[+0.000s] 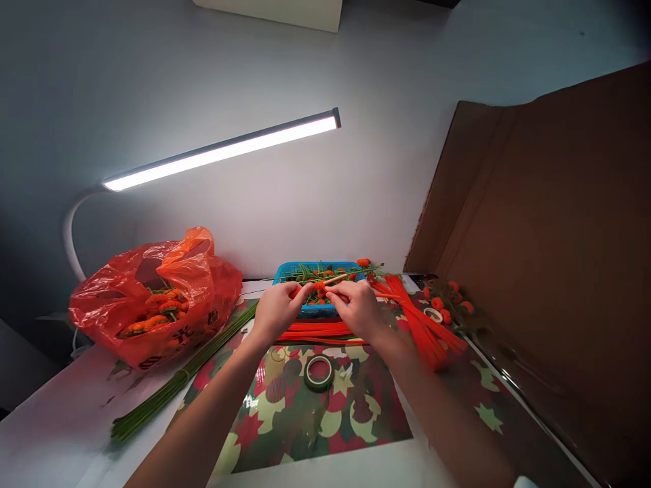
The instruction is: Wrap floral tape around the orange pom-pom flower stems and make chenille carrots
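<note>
My left hand (283,306) and my right hand (358,306) are close together in front of the blue basket. Thumb and fingers of each are pinched on a short orange fuzzy pipe cleaner (319,287) stretched between them. A thin tan stick (336,278) juts up beside my right fingertips; I cannot tell whether it is held. Behind the hands, the blue basket (319,312) contains small orange flowers with green stems. Orange pipe cleaners (315,331) lie across the mat just below my hands. Nearer to me sits a roll of dark green tape (319,373).
An orange plastic bag (109,291) with orange fuzzy flowers stands left, beside a bundle of green stems (188,369). More orange pipe cleaners (420,322) lie right, near several orange flowers (445,316). Brown cardboard (549,224) walls the right side. A lit lamp (224,150) hangs above.
</note>
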Demonstrator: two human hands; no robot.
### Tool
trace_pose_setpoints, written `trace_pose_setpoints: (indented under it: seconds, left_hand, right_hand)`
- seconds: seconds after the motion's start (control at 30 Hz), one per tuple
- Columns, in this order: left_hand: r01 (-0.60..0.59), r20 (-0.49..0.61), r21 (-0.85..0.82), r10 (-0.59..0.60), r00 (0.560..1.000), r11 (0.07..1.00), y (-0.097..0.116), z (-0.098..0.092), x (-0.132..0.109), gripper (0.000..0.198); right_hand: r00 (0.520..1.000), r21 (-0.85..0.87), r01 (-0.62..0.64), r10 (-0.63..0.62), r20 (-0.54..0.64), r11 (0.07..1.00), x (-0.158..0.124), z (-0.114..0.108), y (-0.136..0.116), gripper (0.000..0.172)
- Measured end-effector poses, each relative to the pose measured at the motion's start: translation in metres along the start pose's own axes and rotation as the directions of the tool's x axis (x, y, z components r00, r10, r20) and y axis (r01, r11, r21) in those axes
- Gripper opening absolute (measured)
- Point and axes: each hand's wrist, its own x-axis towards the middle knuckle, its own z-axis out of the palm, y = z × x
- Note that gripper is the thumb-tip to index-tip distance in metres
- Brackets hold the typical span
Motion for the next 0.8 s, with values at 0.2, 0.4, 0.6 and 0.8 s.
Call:
trace_pose_setpoints:
  seconds: [0.2, 0.4, 0.6, 0.8]
  left_hand:
    - [0.055, 0.157, -0.361, 0.003, 0.988, 0.931, -0.006, -0.002, 0.006, 0.05]
    - [-0.055, 0.256, -0.454, 0.189, 0.948, 0.889, -0.01, -0.004, 0.006, 0.049]
    - [-0.1, 0.39, -0.459, 0.301, 0.87, 0.883, -0.011, -0.002, 0.002, 0.046]
    - [-0.213, 0.367, -0.326, 0.331, 0.869, 0.921, -0.005, -0.006, 0.0, 0.05]
  right_hand:
    - [0.981, 0.476, -0.192, 0.159, 0.109, 0.858, 0.004, 0.0, 0.011, 0.022]
    - [0.907, 0.623, -0.355, 0.096, 0.41, 0.697, 0.008, -0.007, 0.024, 0.037]
    - [0.856, 0.468, -0.369, 0.097, 0.508, 0.803, 0.008, -0.017, 0.031, 0.037]
    - [0.885, 0.415, -0.298, 0.085, 0.459, 0.86, 0.008, -0.022, 0.03, 0.026]
